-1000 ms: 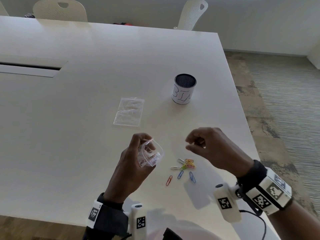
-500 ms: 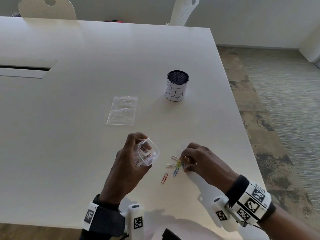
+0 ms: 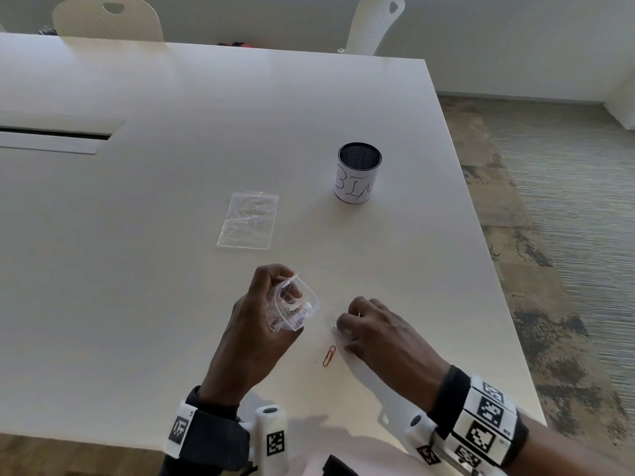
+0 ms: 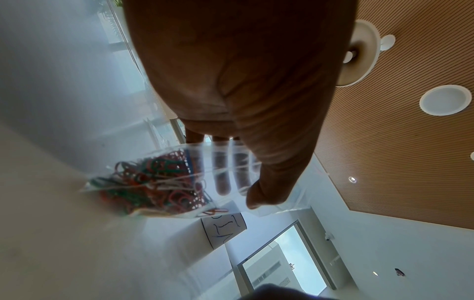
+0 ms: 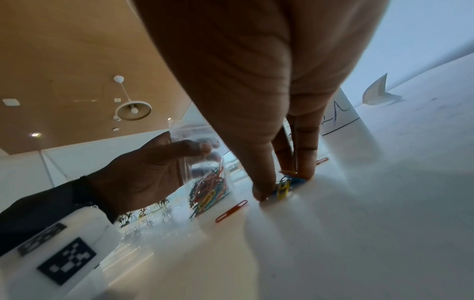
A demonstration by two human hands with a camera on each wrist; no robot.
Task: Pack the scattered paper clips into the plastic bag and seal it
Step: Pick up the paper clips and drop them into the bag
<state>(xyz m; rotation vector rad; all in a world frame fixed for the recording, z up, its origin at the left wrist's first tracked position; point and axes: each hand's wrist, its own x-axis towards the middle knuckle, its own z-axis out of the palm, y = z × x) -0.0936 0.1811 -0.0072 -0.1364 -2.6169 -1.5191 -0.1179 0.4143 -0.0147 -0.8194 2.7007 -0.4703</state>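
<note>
Left hand (image 3: 254,333) grips the plastic bag (image 3: 292,309) above the table (image 3: 171,235), mouth gaping (clips inside). Right hand (image 3: 374,333) pinches loose paper clips (image 5: 286,185) against the table; a red clip (image 3: 329,355) lies beside.

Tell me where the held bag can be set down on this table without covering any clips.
Bare table lies left of the left hand, below the flat spare bag. Another bare patch runs between that bag and the labelled cup. It is crowded by the right hand, where the red clip and gathered clips lie.
</note>
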